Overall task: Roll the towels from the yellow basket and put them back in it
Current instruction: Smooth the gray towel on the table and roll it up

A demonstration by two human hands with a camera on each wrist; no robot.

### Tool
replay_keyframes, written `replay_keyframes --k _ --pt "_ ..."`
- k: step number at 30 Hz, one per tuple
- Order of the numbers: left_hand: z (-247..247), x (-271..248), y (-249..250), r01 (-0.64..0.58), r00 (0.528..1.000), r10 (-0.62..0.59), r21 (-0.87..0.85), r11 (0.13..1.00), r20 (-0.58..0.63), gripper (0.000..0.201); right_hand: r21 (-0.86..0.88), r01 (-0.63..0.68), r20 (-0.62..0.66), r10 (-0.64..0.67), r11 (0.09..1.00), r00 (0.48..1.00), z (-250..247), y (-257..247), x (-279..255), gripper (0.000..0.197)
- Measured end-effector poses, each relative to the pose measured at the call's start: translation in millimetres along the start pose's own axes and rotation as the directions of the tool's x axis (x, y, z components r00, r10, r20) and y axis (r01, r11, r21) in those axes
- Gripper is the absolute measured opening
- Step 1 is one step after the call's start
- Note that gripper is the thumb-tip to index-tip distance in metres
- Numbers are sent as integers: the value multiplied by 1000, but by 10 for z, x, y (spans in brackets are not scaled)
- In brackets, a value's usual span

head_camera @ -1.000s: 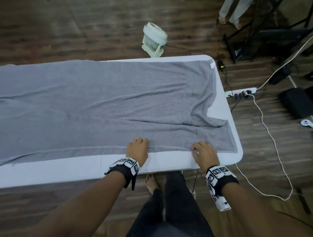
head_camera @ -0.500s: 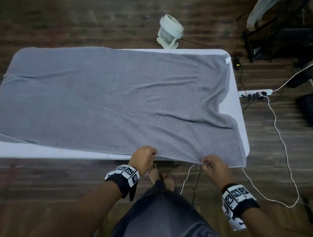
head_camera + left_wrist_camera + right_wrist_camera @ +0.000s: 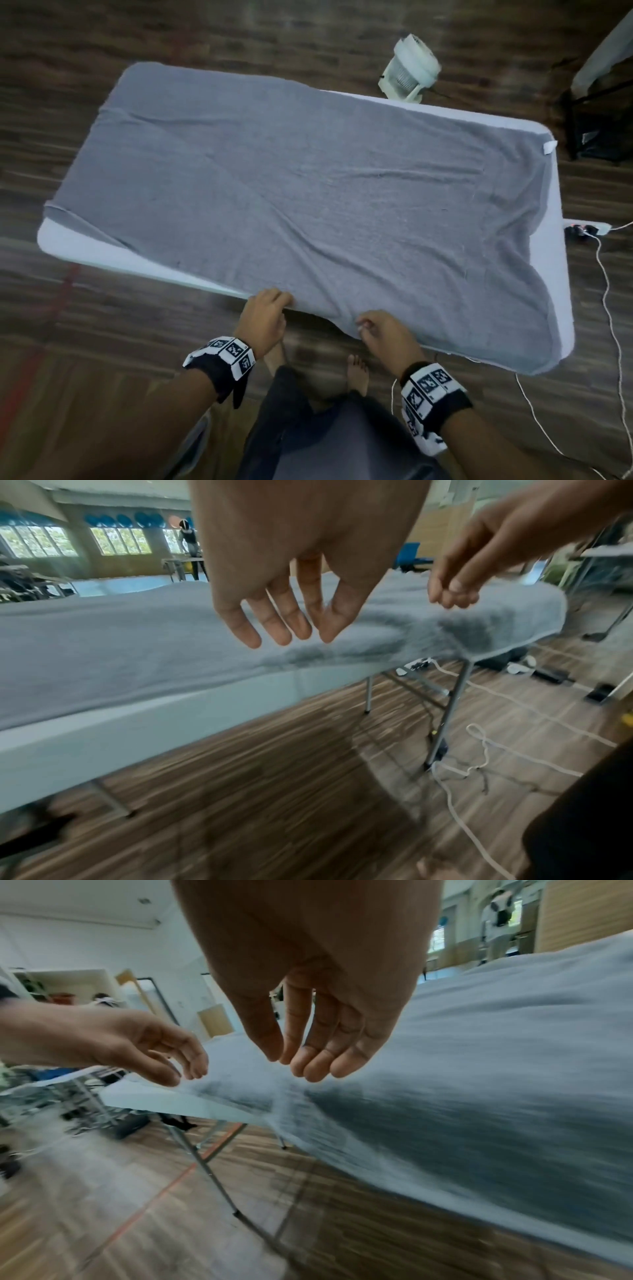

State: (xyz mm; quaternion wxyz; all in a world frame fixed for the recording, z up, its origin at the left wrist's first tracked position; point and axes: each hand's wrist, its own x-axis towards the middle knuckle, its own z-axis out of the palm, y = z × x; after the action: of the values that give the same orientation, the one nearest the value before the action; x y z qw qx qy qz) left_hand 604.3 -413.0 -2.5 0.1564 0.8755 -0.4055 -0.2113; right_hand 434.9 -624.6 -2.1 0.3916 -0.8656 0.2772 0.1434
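A large grey towel lies spread flat over most of the white folding table, and its near right part hangs over the front edge. My left hand hovers at the towel's near edge, fingers straight and relaxed, holding nothing. My right hand is a short way to its right over the overhanging edge, with loosely bent fingers free of the cloth. The towel looks blurred under the right hand. No yellow basket is in view.
A white fan stands on the wooden floor beyond the table. At the right are a power strip, a white cable and a dark stand. My bare feet are just in front of the table's metal legs.
Both hands pulled the towel's near edge toward me until it overhangs the front edge, then let it go. I have stepped back and my view has swung left.
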Motion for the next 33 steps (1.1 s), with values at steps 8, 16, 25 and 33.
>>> replay_keyframes --k 8,16,25,33 --pt "-514 43 -1188 -48 998 40 161 986 49 45 -278 176 36 -173 944 984 766 -1353 754 38" --pt "-638 13 -1367 -213 969 210 9 977 128 29 -292 118 147 -78 949 986 974 -1519 639 12" --pt "-1034 -253 -2427 -17 989 27 67 998 -147 30 -282 174 220 -113 944 969 1261 -2391 953 13" --pt "-1965 -112 -3878 306 947 -270 241 921 -172 42 -285 414 246 -351 864 903 1959 -3700 1797 24"
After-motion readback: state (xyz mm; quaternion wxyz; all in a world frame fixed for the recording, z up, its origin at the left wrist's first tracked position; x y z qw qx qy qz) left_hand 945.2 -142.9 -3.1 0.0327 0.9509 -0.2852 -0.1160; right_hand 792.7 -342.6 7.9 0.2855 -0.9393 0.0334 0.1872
